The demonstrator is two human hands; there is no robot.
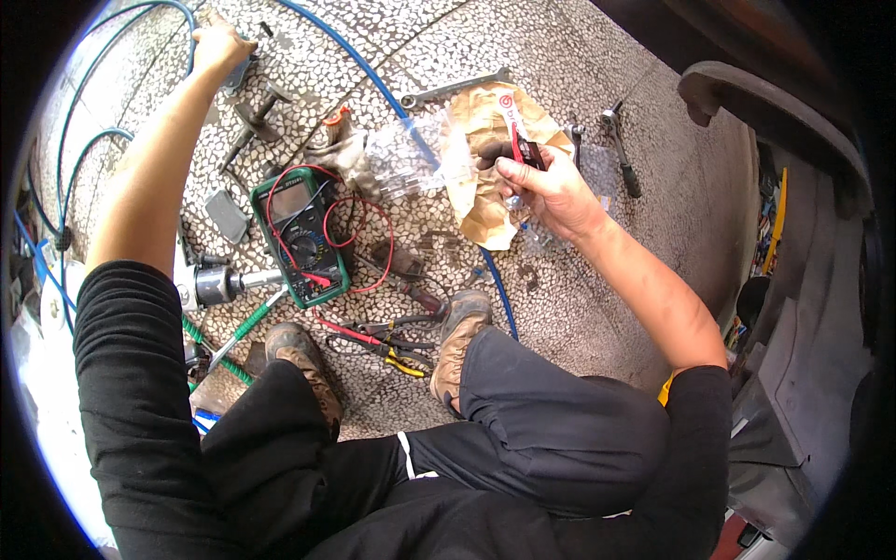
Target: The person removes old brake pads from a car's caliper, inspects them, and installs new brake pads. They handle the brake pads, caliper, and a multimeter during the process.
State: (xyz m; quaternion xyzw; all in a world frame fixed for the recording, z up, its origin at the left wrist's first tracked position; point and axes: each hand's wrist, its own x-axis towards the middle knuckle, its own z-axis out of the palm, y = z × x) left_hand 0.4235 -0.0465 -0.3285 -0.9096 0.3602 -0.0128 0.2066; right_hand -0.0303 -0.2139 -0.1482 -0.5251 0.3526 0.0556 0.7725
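Right of the green meter (339,264), the right hand (551,191) is pinching a small red-and-black object (530,153) over brown paper (478,207), seemingly for fine control; beyond the meter, the left hand (220,47) is hovering, its grip unclear.

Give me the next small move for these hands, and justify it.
Probably settle the left hand firmly on the bluish item right by it: that arm is stretched out there, while the right hand is busy pinching a dark piece over the crumpled brown paper. I cannot tell whether the bluish item is gripped.
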